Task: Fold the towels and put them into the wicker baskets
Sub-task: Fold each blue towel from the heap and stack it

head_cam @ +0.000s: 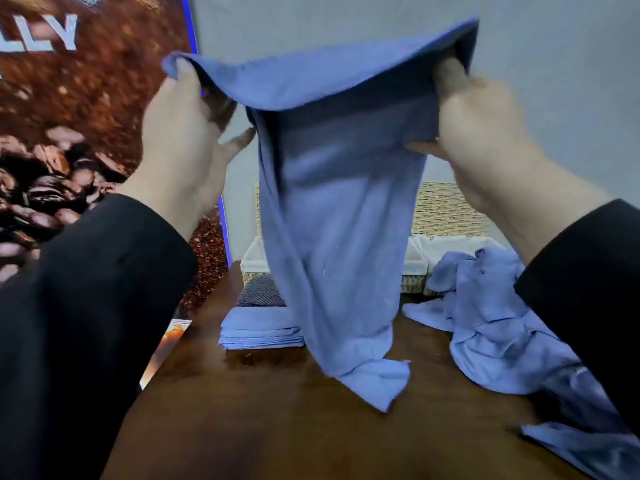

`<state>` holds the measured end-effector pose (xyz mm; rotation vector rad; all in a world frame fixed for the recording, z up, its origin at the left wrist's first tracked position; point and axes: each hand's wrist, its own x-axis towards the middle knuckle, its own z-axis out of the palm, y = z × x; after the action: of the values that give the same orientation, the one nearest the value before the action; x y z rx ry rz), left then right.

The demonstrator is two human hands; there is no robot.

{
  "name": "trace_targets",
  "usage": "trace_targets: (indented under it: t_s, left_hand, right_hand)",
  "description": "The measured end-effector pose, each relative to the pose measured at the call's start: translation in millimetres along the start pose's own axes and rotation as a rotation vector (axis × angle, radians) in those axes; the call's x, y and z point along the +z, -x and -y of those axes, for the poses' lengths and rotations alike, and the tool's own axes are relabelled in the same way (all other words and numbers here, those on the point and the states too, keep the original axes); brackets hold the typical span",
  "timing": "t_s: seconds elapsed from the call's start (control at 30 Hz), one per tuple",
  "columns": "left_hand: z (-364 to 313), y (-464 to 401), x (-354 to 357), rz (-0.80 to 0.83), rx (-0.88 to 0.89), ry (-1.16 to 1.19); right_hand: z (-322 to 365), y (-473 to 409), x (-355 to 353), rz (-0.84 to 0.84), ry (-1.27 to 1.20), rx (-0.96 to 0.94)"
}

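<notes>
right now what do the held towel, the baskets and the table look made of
Held towel: soft blue cloth, maybe microfibre; it drapes limp and matte with fine folds. Baskets: pale woven wicker, the weave shows; the nearer ones seem lined with white fabric. Table: dark brown wood or veneer, smooth with a faint sheen.

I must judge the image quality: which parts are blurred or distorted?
Head view: the left hand, right hand and raised towel are motion-blurred; the folded stack is sharper; wide-angle distortion bends the table edges.
</notes>
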<state>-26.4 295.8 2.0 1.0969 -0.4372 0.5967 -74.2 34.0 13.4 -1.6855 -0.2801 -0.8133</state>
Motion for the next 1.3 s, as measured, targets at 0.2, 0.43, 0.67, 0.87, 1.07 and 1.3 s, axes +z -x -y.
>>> trace_targets:
  t_s: [0.2,0.43,0.67,0.87,1.07,1.3]
  left_hand:
    - [47.5,24.3,-24.8,0.025,-0.182,-0.648]
    - [106.9,55.1,-48.1,0.188,-0.568,-0.825]
    - [148.9,53.2,-35.0,0.181,-0.651,-0.776]
    - [189.6,-24.2,-16.2,0.106,-0.494,-0.477]
    - [203.4,39.2,-16.9,0.251,-0.235,-0.930]
    - [205.6,178.3,-65.1,0.755,-0.175,-1.077]
  right_hand:
    - [-76.6,21.2,-43.4,0.080,0.247,0.231]
    - [-155.0,62.3,-67.9,0.143,0.284,0.499]
    - [-197.5,57.7,-63.0,0.120,0.030,0.653]
    - [-214.1,-39.0,-27.6,-0.002,-0.093,0.603]
    - [-238.5,-0.5,-4.7,0.365,0.539,0.408]
    - [-263.7,113.9,-17.9,0.864,0.615,0.328]
